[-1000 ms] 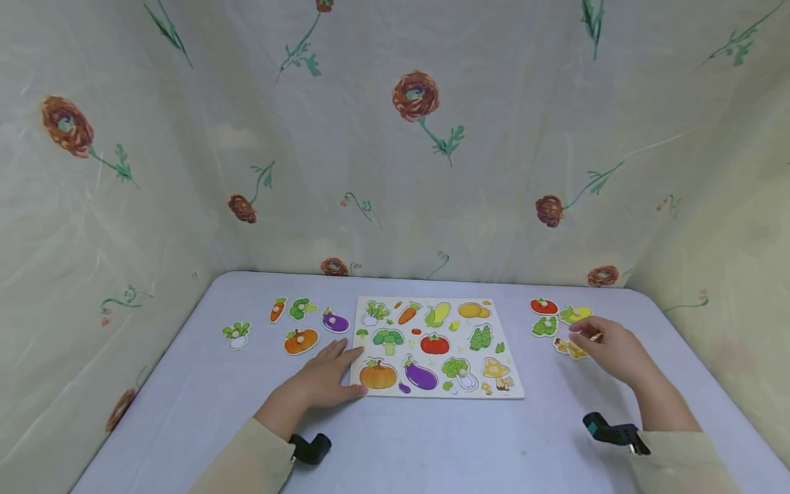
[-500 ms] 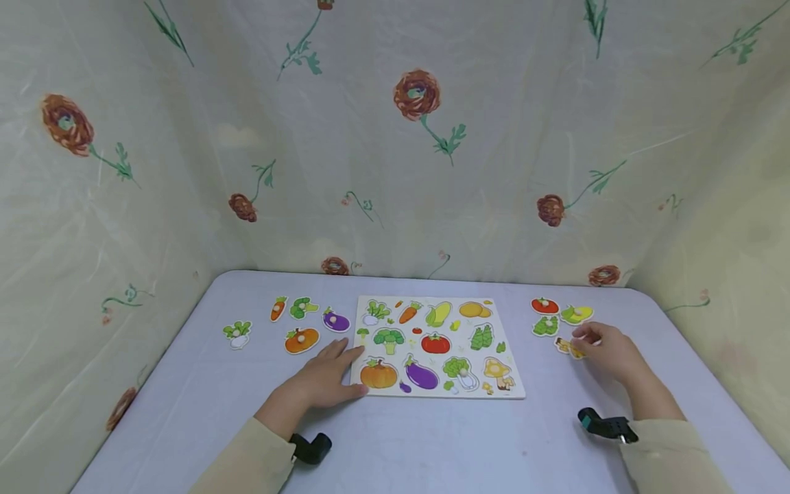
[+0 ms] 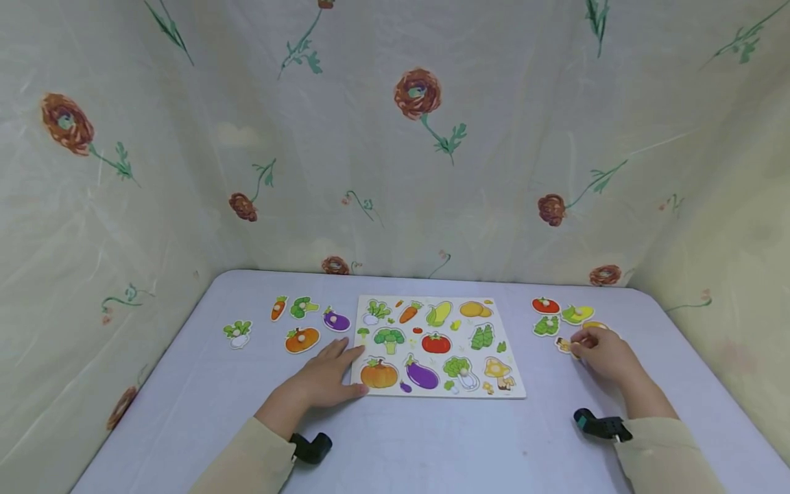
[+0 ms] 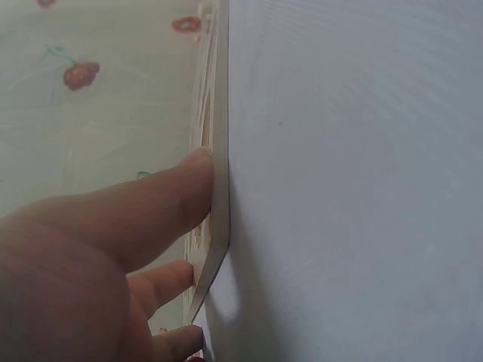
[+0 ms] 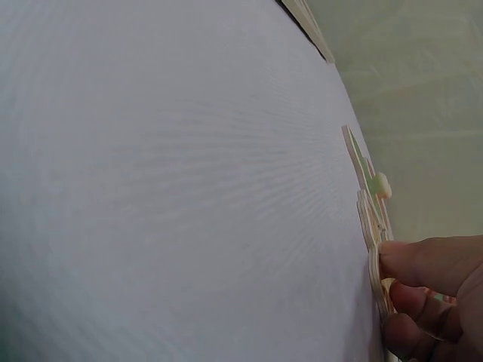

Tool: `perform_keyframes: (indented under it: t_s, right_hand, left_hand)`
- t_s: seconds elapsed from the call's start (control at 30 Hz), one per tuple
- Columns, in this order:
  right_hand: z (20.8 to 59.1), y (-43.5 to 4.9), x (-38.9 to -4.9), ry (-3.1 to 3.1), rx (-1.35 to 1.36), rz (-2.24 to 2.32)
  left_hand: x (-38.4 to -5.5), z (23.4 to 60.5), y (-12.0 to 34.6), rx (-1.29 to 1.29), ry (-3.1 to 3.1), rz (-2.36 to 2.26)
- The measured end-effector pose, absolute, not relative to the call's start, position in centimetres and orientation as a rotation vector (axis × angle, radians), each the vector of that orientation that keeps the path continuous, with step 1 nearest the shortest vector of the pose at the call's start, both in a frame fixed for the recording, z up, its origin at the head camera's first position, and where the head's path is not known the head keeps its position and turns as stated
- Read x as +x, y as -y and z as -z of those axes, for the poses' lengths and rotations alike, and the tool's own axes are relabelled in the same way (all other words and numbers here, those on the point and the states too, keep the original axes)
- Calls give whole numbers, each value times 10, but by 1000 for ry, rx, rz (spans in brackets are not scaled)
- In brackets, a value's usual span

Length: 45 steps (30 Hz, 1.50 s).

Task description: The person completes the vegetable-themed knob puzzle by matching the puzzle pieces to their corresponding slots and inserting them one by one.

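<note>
Floral cream cloth backdrop all round; pale lavender counter [image 3: 432,439] fills the lower half of the head view.

Centre of frame: flat white wooden vegetable puzzle board [image 3: 437,345], printed with pumpkin, eggplant, tomato, mushroom and more.

Left hand [image 3: 326,377] lies flat at the board's lower left corner, fingers straight and relaxed, thumb against the near edge. Left wrist view confirms fingertips [image 4: 198,162] touching the board's edge. Holds nothing.

Right hand [image 3: 601,353] is at right of frame, fingers curled, pinching the yellow-brown mushroom puzzle piece [image 3: 564,344], which lies on the counter just right of the board. Right wrist view shows thumb and fingers on that piece's edge.

Just above the hand: red tomato piece [image 3: 546,305], green cabbage piece [image 3: 546,325], yellow-green pepper piece [image 3: 577,314], and an orange-yellow piece [image 3: 595,326] partly hidden by the fingers.

Left of the board: orange pumpkin piece [image 3: 301,339], purple eggplant piece [image 3: 336,320], green broccoli piece [image 3: 302,307], small carrot piece [image 3: 278,309], white radish piece [image 3: 237,333].
</note>
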State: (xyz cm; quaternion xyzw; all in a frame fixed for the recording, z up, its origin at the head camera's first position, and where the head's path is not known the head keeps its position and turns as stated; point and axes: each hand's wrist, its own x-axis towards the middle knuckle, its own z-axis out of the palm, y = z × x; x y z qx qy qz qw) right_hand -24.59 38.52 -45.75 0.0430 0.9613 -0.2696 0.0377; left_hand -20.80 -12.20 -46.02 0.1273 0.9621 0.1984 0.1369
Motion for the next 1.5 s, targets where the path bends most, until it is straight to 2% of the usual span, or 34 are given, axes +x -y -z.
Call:
perform_keyframes:
  t_s: [0.63,0.9,1.5]
  right_hand:
    - [465,-385,-247,-3016,112,777]
    - [457,-380,-246,-2986,131,776]
    - [436,-351,-230,-2913,-84,889]
  left_hand:
    - [-208,460,121,363,-2784,-562]
    - [-208,460,122,367,-2785,-561]
    - [-207,458,122,367,-2780,-580]
